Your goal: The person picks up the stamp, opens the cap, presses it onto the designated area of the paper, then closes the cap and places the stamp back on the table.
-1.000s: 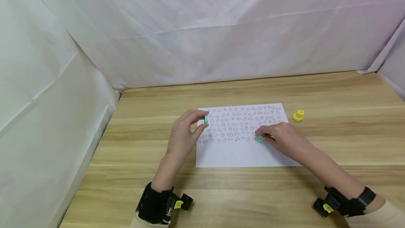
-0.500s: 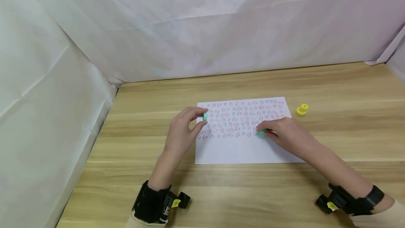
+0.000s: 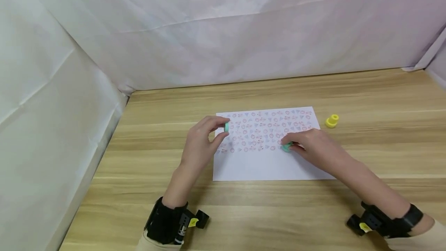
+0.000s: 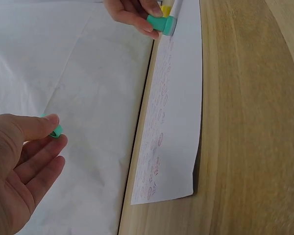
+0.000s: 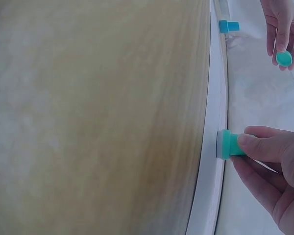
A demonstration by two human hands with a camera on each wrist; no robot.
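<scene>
Stamp pinched in my R hand, pressed on paper; L hand pinches its cap.

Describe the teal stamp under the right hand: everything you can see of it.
The teal stamp is a small stubby cylinder that looks like plastic, with a wider pale collar at its working end. It stands upright, that end pressed flat against the white sheet of paper, at the lower edge of the rows of red and blue printed marks. The right hand pinches its body between thumb and fingers, which hide its top. Its face cannot be seen.
</scene>
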